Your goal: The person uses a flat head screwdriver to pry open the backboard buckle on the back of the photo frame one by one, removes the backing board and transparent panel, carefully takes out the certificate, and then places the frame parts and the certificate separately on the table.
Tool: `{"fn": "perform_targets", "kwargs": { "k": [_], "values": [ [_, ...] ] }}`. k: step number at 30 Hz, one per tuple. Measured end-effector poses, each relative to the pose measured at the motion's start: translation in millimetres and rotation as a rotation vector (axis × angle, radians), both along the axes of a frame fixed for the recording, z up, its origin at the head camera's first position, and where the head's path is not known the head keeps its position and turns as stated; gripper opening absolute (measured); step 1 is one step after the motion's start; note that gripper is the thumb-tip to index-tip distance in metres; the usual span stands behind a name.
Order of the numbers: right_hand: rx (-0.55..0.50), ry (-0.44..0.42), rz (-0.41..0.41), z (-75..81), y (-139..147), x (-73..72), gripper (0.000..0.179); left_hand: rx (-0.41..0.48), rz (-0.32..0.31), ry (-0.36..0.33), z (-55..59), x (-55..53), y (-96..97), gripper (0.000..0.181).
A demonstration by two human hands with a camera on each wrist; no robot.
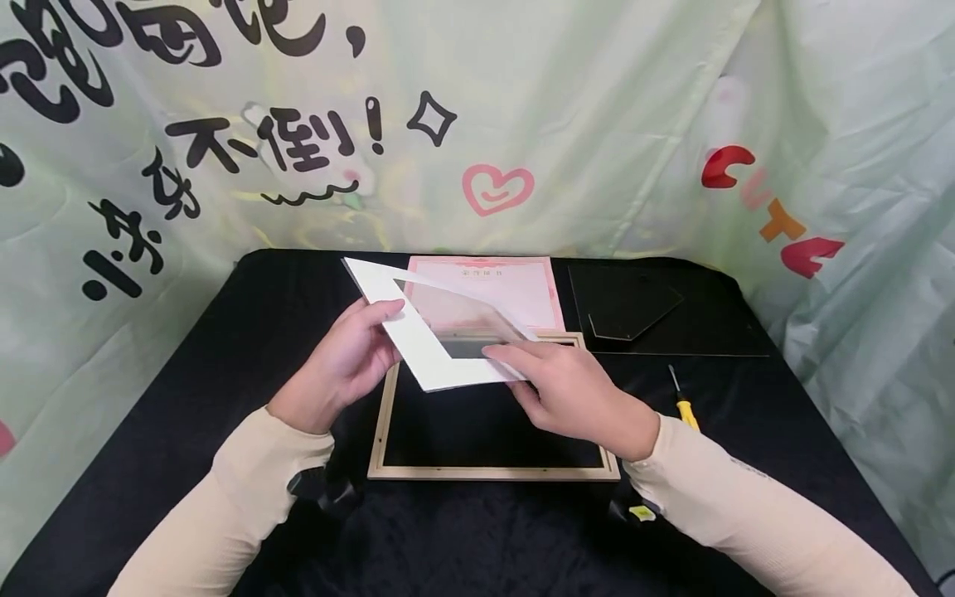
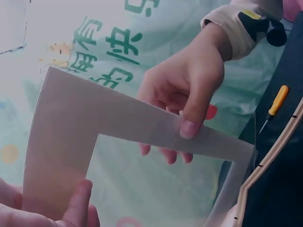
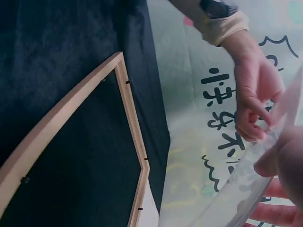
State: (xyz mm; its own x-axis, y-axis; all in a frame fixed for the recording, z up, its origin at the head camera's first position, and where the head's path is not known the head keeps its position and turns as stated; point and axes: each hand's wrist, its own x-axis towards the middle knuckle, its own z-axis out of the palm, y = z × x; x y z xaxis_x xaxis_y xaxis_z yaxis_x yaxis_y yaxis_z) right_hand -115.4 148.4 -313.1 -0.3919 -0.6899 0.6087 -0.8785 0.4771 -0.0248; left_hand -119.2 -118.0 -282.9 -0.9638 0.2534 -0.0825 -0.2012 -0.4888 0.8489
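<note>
A white picture mat with a rectangular window is tilted up in both hands, above a light wooden picture frame lying flat. My left hand grips the mat's left side, thumb on its upper face. At the lower right, my right hand pinches the edge; in the left wrist view its thumb presses the border and fingertips show through the window. The right wrist view catches a glossy translucent sheet at the hands; whether it is separate from the mat I cannot tell.
Behind the frame lies a pink-bordered certificate. A black backing board with a stand flap is at the back right. To the frame's right is a yellow-handled screwdriver. Printed curtains enclose the black-covered table.
</note>
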Motion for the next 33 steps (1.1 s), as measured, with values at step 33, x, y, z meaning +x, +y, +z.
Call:
{"fn": "perform_targets", "kwargs": {
  "k": [33],
  "values": [
    [-1.302,-0.936,-0.066,-11.5,-27,-66.7,0.020,-0.359,-0.497,0.010,-90.3,25.6,33.6,0.045]
  ]
}}
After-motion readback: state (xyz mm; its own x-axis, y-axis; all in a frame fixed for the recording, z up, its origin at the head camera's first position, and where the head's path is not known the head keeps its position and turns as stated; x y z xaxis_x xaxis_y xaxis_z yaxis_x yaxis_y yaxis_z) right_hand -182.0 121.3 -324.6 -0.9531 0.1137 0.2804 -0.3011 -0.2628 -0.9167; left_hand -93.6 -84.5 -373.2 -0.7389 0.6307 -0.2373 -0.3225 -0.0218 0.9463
